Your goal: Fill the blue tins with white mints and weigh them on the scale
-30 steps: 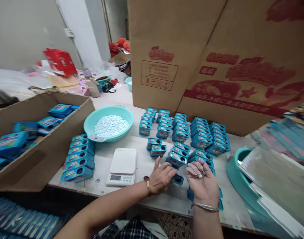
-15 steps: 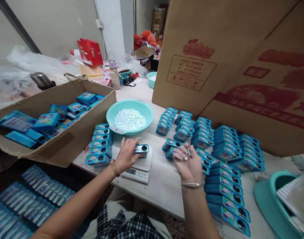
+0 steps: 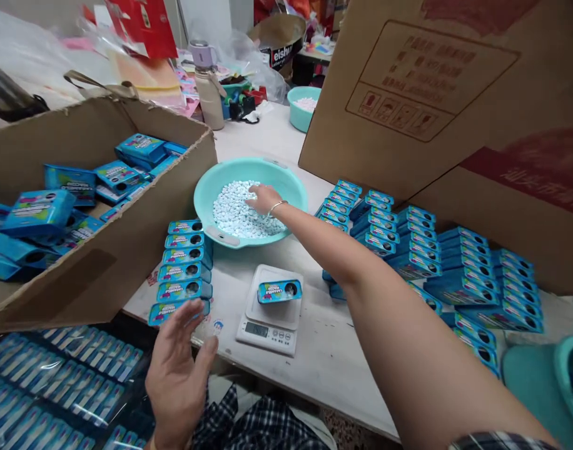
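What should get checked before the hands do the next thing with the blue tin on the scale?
1. Blue tin lies flat on the scale: ok.
2. Tin's round hole faces up: ok.
3. Right hand touches the white tablets in the teal bowl: ok.
4. Left hand open and empty: ok.
5. Scale's number: cannot tell, too small.
6. Tablets in the right hand's grip: cannot tell.

Bright, even overhead light is filling the scene; edges toward three and nine o'clock are bending, slightly blurring.
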Action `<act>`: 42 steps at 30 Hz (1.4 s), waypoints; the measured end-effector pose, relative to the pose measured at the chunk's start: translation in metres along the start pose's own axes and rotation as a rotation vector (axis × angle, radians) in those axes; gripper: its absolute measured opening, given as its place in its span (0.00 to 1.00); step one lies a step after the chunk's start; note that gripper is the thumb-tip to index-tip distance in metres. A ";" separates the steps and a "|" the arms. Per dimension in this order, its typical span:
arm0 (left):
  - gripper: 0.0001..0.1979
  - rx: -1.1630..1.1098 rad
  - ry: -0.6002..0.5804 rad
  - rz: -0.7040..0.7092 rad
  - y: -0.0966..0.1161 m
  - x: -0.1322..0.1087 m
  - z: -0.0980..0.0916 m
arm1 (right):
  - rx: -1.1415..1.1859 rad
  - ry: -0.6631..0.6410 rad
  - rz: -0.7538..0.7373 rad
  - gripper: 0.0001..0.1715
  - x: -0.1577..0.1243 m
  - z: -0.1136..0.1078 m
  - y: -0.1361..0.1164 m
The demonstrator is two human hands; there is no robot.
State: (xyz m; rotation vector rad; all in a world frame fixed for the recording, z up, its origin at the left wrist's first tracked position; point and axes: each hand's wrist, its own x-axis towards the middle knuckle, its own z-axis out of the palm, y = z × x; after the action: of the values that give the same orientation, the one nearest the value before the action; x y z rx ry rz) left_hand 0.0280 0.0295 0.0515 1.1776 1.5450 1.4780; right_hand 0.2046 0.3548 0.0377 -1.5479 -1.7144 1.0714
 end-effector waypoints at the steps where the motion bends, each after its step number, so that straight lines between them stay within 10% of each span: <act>1: 0.27 0.007 -0.005 -0.024 -0.006 -0.004 -0.002 | -0.026 -0.036 0.009 0.18 0.005 0.008 0.007; 10: 0.26 0.048 -0.150 -0.100 -0.027 -0.004 -0.001 | 0.011 -0.243 0.124 0.13 -0.008 0.042 0.028; 19: 0.29 0.119 -0.251 0.047 -0.019 0.005 -0.001 | 0.567 -0.189 0.285 0.12 -0.010 -0.016 0.006; 26: 0.31 0.297 -0.477 0.387 0.013 0.044 0.041 | 1.006 -0.102 0.363 0.18 -0.039 -0.029 -0.003; 34: 0.29 0.514 -0.711 0.598 0.012 0.062 0.096 | 1.320 0.000 0.237 0.17 -0.147 -0.063 -0.030; 42: 0.16 0.356 -0.746 0.478 0.004 0.061 0.105 | 1.419 0.415 0.106 0.17 -0.229 -0.010 -0.024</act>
State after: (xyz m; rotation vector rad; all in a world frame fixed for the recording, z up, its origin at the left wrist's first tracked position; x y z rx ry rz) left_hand 0.1044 0.1240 0.0495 2.1188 1.0513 0.8446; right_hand 0.2360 0.1309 0.0840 -0.7726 -0.2934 1.3775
